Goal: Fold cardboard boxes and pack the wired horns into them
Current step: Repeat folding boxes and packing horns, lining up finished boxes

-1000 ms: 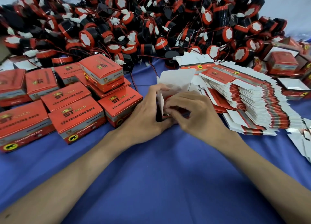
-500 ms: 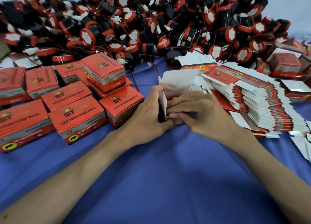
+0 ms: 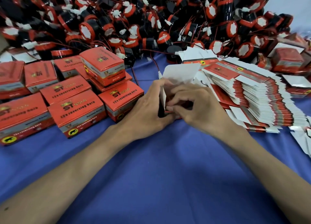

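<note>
Surface: blue cloth [image 3: 159,173]. Far edge: heap of wired horns [image 3: 151,22]. Left: closed boxes [image 3: 75,106]. Right: flat blanks [image 3: 252,102]. Centre: open box [image 3: 180,74], flap raised. The left hand [image 3: 144,112] gripped its side, and the right hand [image 3: 198,109] pinched at its mouth with curled fingers. Advised: tuck the wire fully in before closing.

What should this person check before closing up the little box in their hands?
1. Box held steady: ok, the left hand grips its left side.
2. Top of the box open, white flap standing up: ok.
3. Horn fully inside: cannot tell, the right hand covers the opening.
4. Horn's wire tucked in: cannot tell, curled fingers hide it.
5. Room to set it down by the packed boxes: ok, bare blue cloth lies in front of them.
6. Flat boxes for the next one: ok, stacked just to the right.
</note>
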A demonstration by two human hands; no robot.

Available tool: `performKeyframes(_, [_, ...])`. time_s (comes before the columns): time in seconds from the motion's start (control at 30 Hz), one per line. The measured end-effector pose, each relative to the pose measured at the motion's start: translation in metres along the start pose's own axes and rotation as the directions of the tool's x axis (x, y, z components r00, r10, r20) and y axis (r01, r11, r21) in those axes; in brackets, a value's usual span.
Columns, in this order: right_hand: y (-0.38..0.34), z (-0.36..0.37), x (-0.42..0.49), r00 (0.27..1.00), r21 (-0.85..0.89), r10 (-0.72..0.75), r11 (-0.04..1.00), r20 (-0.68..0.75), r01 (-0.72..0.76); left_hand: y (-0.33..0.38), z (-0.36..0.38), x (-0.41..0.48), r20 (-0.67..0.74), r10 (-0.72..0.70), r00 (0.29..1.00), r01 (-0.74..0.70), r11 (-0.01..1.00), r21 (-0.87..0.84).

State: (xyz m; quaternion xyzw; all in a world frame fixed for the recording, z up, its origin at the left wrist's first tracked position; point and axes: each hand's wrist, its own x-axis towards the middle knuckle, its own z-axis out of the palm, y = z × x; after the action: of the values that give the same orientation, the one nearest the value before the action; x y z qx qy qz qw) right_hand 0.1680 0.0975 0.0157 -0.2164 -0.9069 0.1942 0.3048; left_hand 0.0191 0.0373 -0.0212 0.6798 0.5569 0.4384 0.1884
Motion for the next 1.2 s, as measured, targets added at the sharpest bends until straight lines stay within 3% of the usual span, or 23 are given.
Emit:
performKeyframes(0.1, [-0.001,-0.005,-0.004,0.984,-0.135,-0.044,0.988,0.174,0.068,-0.003,0.000,-0.001,0.009,-0.019,1.000,0.019,1.000,0.010])
performKeyframes(0.23, [-0.003,-0.003,-0.007,0.974,-0.301,-0.120,0.938,0.191,0.174,-0.007,0.000,-0.001,0.022,-0.010,1.000,0.009,0.999,0.052])
performKeyframes(0.3, [0.002,-0.006,-0.008,0.969,-0.275,-0.240,0.929,0.066,0.249,-0.008,0.001,0.000,0.016,0.018,1.000,-0.020,0.995,0.093])
performKeyframes(0.37, [0.013,-0.014,-0.007,0.940,-0.276,-0.289,0.932,-0.179,0.234,-0.008,0.001,0.001,0.015,0.021,1.000,-0.023,0.987,0.160])
performKeyframes(0.43, [0.026,-0.024,-0.003,0.881,-0.294,-0.208,0.952,-0.424,0.083,-0.006,0.001,0.001,0.016,0.006,1.000,-0.009,0.975,0.224])
performKeyframes(0.5, [0.037,-0.027,-0.002,0.846,-0.198,-0.036,0.977,-0.532,-0.083,-0.006,0.002,0.000,0.009,0.028,1.000,-0.030,0.965,0.262])
performKeyframes(0.57, [0.044,-0.019,-0.003,0.872,-0.062,0.100,0.987,-0.479,-0.147,-0.004,0.003,0.001,-0.004,0.032,0.999,-0.030,0.965,0.260])
performKeyframes(0.63, [0.046,-0.009,-0.005,0.904,0.014,0.146,0.988,-0.402,-0.153,-0.001,0.004,0.001,-0.038,-0.014,0.999,0.021,0.980,0.198])
performKeyframes(0.7, [0.046,-0.004,-0.005,0.915,0.041,0.115,0.993,-0.387,-0.108,0.000,0.003,0.002,-0.064,-0.038,0.997,0.046,0.993,0.113])
performKeyframes(0.8, [0.047,0.002,-0.007,0.917,0.012,0.021,1.000,-0.399,-0.018,0.001,0.001,0.003,-0.077,-0.005,0.997,0.015,0.992,0.127])
performKeyframes(1.2, [0.037,0.004,-0.013,0.960,-0.029,-0.021,1.000,-0.278,0.013,0.005,0.003,0.004,-0.176,0.022,0.984,0.006,0.987,0.160])
